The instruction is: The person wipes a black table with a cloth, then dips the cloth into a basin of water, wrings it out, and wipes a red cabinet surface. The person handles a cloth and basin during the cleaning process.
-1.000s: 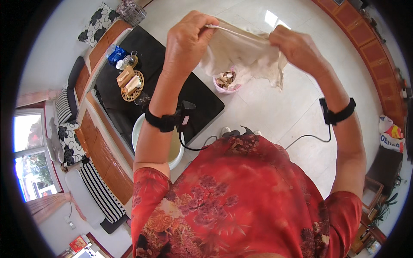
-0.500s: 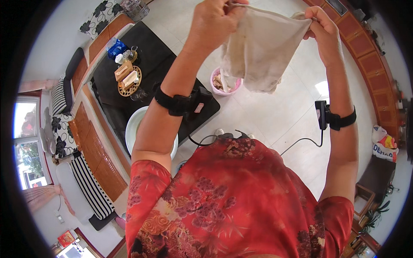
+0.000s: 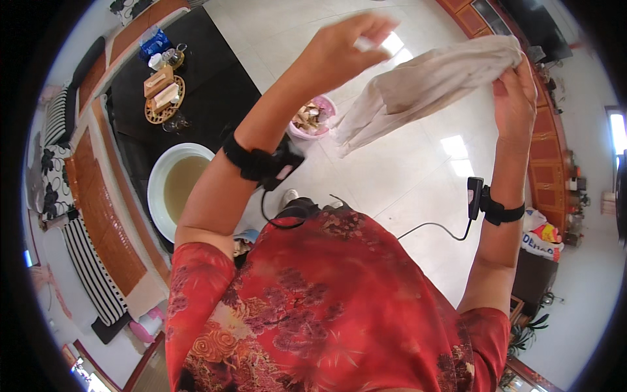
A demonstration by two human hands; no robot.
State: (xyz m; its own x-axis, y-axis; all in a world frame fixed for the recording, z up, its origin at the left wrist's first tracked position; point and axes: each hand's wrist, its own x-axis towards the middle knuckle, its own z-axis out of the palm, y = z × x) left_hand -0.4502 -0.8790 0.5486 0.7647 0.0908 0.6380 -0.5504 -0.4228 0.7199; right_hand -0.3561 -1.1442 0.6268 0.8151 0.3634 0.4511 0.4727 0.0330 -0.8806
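A pale beige cloth (image 3: 424, 88) hangs in the air, stretched out sideways and drooping toward the left. My right hand (image 3: 517, 98) grips its far right end, fingers wrapped round the edge. Left of the cloth, my left hand (image 3: 353, 49) is raised, apart from it and slightly blurred; its fingers are stretched out with a gap to the thumb. Beneath the cloth's lower left end, a pink bin (image 3: 331, 108) with scraps inside stands on the floor. A white basin (image 3: 155, 189) of cloudy brownish water sits on the black table, partly hidden by my left arm.
The black table (image 3: 202, 72) fills the left side. On it are a wicker tray (image 3: 151, 116) with tissue packs, glass jars (image 3: 171, 57) and a blue package (image 3: 155, 42). A wooden bench (image 3: 108, 202) runs along its left. Wooden cabinets (image 3: 547, 166) line the right wall.
My left hand has let go of the cloth and moved apart from it. The cloth has swung out to the right, held by my right hand alone. The view has shifted, uncovering more of the basin.
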